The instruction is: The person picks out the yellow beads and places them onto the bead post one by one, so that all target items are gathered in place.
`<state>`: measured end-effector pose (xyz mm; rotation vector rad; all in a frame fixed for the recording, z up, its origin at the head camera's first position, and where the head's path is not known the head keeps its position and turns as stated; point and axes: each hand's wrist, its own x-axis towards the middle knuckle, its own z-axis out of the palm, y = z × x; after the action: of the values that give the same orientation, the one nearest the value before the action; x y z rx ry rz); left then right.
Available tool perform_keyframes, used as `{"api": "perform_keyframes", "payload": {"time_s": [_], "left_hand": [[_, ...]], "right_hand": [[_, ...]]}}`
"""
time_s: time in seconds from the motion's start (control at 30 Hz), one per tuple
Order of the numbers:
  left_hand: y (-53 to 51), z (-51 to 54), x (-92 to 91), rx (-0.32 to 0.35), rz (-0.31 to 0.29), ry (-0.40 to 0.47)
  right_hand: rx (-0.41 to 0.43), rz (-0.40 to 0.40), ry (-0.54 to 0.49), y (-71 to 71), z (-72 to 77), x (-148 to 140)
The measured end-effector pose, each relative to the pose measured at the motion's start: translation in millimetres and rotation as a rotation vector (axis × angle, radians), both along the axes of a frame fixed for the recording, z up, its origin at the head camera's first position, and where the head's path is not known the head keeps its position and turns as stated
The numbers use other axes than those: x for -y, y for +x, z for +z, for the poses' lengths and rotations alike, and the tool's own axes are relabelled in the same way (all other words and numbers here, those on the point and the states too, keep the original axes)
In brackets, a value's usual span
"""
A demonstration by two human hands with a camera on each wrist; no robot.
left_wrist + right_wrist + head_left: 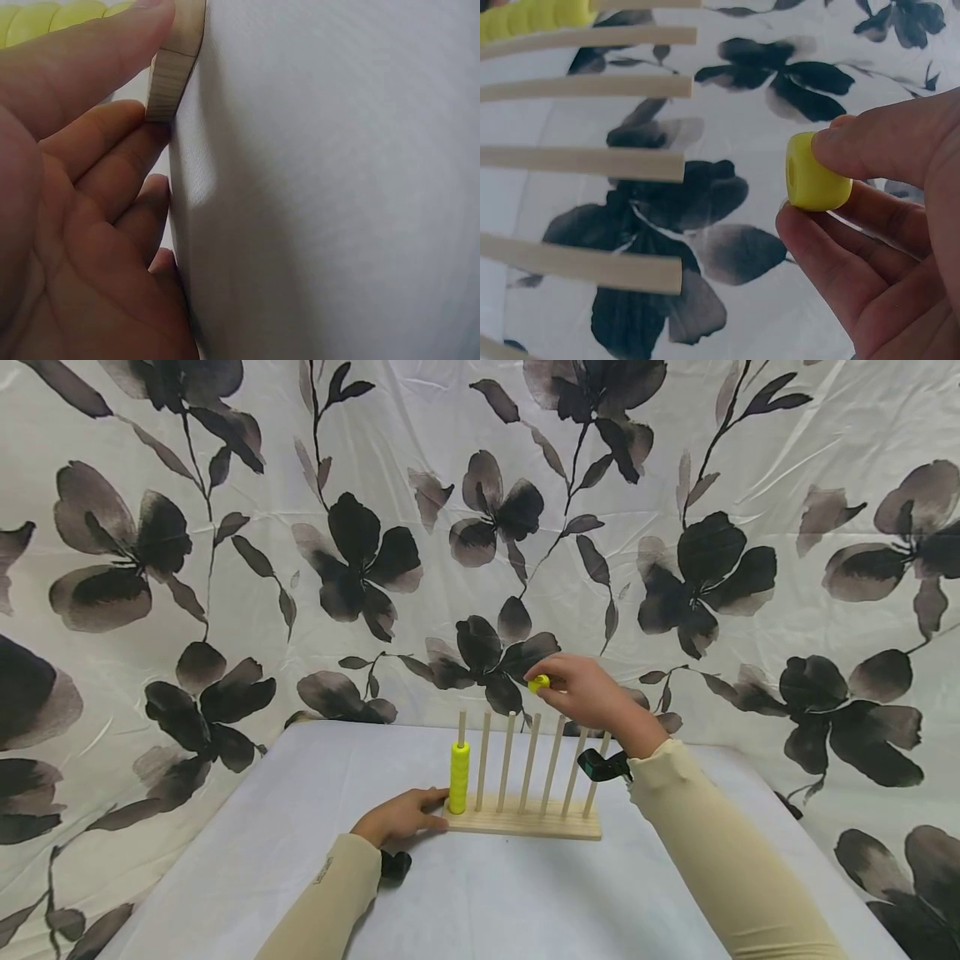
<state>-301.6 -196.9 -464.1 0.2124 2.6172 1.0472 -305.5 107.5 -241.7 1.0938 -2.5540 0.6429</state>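
Note:
A wooden peg rack (525,823) with several upright pegs stands on the table. Its leftmost peg carries a stack of yellow beads (459,781), and the other pegs are bare. My left hand (401,817) holds the rack's left end, thumb and fingers on either side of the wooden base (169,86). Above the middle pegs, my right hand (588,693) pinches a single yellow bead (817,178) between thumb and fingertips. The bead's hole faces the peg tips in the right wrist view, and the bead is apart from them.
The table (247,852) wears a plain white cover. Behind it hangs a white cloth (420,435) printed with dark flowers. A dark band (602,766) sits on my right wrist, close to the rack's rightmost pegs.

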Motion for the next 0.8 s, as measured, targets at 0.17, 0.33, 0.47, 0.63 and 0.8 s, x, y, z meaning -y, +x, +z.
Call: {"api": "perform_keyframes", "payload": {"time_s": [0.17, 0.33, 0.47, 0.63, 0.8], "left_hand": [[-0.2, -0.4, 1.1, -0.005, -0.004, 0.005], [-1.1, -1.2, 2.0, -0.006, -0.002, -0.002], [-2.6, -2.2, 2.2, -0.013, -0.006, 0.001], [-2.3, -1.2, 1.9, -0.005, -0.005, 0.02], [-1.8, -1.7, 1.5, -0.01, -0.006, 0.014]], "right_hand": [[0.007, 0.035, -0.027, -0.8, -2.5, 13.0], [0.01, 0.058, -0.037, -2.3, -5.8, 26.6], [0.013, 0.068, -0.041, -3.2, -8.4, 36.9], [0.033, 0.073, -0.055, -4.9, -13.7, 47.4], [0.047, 0.092, -0.073, -6.0, -19.7, 55.6]]}}
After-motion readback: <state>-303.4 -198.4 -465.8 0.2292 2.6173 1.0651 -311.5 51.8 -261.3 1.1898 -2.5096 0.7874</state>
